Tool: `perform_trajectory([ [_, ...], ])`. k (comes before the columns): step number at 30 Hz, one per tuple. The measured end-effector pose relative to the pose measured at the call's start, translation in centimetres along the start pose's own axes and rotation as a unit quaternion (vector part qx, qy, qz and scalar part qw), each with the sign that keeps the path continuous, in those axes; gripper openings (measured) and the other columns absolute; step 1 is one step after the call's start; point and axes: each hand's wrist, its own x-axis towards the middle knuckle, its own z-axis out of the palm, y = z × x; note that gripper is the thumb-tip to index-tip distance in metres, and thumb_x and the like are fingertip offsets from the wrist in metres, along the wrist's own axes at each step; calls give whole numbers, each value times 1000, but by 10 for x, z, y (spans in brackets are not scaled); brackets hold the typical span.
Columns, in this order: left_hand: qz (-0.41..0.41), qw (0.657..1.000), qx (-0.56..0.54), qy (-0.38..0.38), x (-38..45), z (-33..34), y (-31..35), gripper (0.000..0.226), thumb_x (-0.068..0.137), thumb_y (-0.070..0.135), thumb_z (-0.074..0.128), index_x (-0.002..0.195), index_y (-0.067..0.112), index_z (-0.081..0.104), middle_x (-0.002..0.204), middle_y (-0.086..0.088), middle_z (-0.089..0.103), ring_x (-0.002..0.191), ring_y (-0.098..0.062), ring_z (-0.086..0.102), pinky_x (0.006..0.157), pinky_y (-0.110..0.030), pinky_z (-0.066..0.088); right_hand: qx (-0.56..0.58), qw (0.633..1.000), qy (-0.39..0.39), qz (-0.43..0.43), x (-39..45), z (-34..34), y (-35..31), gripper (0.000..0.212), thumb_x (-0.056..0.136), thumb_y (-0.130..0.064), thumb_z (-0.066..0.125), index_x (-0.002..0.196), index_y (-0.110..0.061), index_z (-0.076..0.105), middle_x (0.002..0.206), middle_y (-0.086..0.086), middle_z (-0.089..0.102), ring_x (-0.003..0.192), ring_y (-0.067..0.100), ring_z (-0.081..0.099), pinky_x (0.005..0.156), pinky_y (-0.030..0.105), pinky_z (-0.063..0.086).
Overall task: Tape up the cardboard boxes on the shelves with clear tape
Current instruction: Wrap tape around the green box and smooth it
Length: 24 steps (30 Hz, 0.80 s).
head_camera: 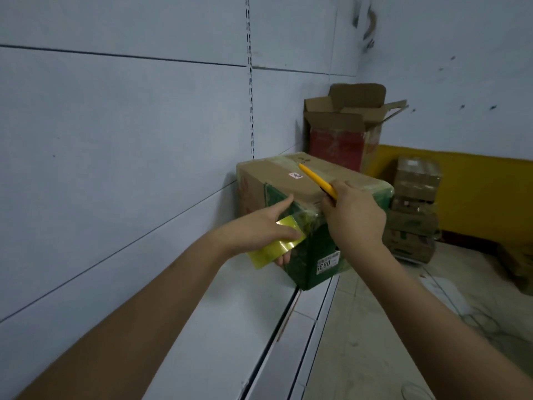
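Note:
A brown and green cardboard box (277, 180) sits on the white shelf (219, 307), its top flaps closed and its near corner wrapped in glossy clear tape. My left hand (259, 229) holds a yellowish roll of tape (277, 246) against the box's near face, with the index finger stretched onto the taped corner. My right hand (354, 217) grips a yellow utility knife (317, 180) whose tip points across the top of the box.
An open red and brown carton (346, 131) stands behind the box on the shelf. Stacked wrapped boxes (415, 209) sit on the floor by a yellow wall band (490, 197). The shelf's back panel (115, 140) runs along the left.

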Motion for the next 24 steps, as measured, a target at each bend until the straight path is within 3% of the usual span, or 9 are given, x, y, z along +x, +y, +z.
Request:
perform_trajectory([
  [3,5,996,64,54,5,2,-17,94,99,16,59,157,40,-11,80,-13,74,66,-28,71,64,-35,58,-13,1000,-14,2,2,0,0,17,101,-39,49,96,-25,55,84,-4,53,75,22,54,54,30,38],
  [6,9,996,36,79,13,2,-31,97,96,23,66,157,39,-7,123,-12,63,68,-29,72,60,-38,59,-15,1000,-25,1,4,0,-2,16,101,-37,48,100,-23,54,87,-4,51,79,23,52,55,31,38],
  [8,11,995,22,102,15,1,-34,86,94,24,68,153,39,8,133,-13,53,65,-27,72,55,-36,58,-3,999,-30,-14,3,-1,-4,18,102,-36,46,104,-20,54,92,-2,53,81,23,51,56,32,40],
  [12,21,993,12,113,13,0,-36,38,95,22,67,125,22,44,117,-8,58,59,-21,70,53,-37,58,43,999,-9,-20,-31,-12,-8,30,104,-38,38,125,-19,48,113,-1,58,83,19,57,57,36,51],
  [15,26,994,5,105,15,1,-38,12,95,21,66,102,16,58,97,-4,63,60,-19,69,54,-41,58,38,998,-41,-43,-76,-17,-17,48,106,-37,32,151,-24,27,117,-4,62,72,18,62,52,32,49],
  [17,26,994,-20,100,19,0,-38,10,95,20,67,98,15,59,91,-9,64,59,-25,68,56,-43,56,-12,992,-92,-81,-100,-13,-22,59,106,-34,30,157,-29,2,109,-4,60,67,18,59,52,31,47],
  [19,21,995,-24,95,21,0,-37,13,96,19,66,103,12,59,89,-13,66,60,-30,67,55,-42,56,-20,987,-130,-88,-112,-7,-24,65,106,-32,32,156,-33,-11,105,-3,55,67,19,57,54,31,47],
  [22,10,997,-17,79,21,-1,-37,18,96,25,66,109,16,59,86,-13,70,64,-31,70,55,-43,58,8,987,-148,-61,-113,-5,-26,57,106,-44,24,156,-32,-1,106,0,54,70,19,58,52,29,42],
  [24,12,998,-11,67,17,0,-38,17,97,27,64,110,19,58,76,-10,69,57,-26,67,52,-37,55,-1,987,-154,-47,-114,-4,-27,54,106,-44,20,156,-30,4,108,1,55,65,20,53,47,27,33],
])
